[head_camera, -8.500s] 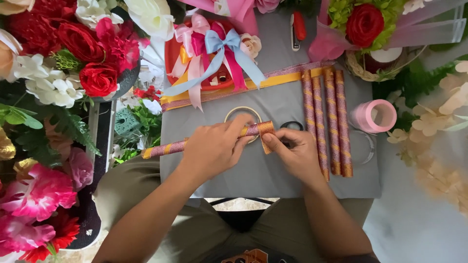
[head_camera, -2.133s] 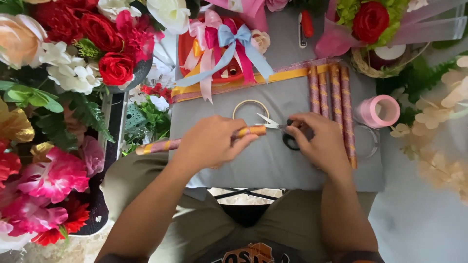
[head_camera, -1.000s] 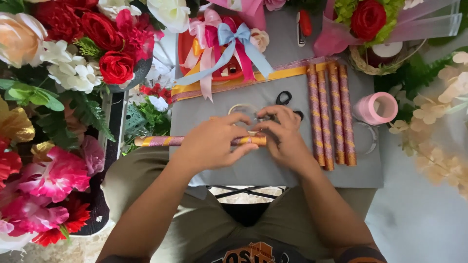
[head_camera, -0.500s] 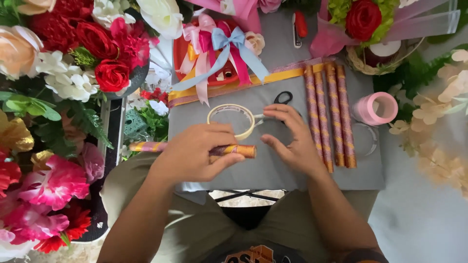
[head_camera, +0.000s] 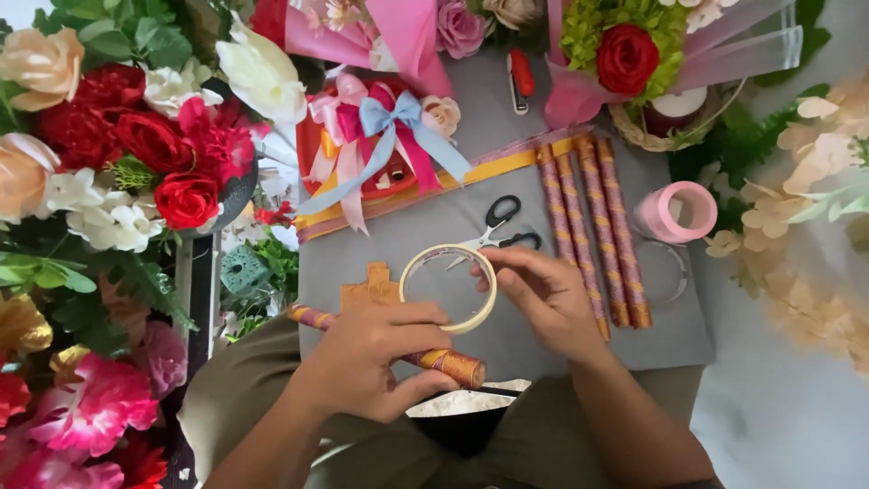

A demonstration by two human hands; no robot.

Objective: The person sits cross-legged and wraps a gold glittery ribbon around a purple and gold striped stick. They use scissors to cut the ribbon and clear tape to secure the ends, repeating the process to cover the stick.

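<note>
Above the grey board, left fingers grip roll; right fingers pinch tape ring.

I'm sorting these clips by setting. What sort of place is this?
Probably a florist's or gift-wrapping craft bench: flower bouquets crowd the grey mat, with a ribboned gift box, scissors and a pink ribbon spool.

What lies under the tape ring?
Through the tape ring shows grey board; beside it, scissors blades point toward its rim. The right hand hides the right edge.
</note>
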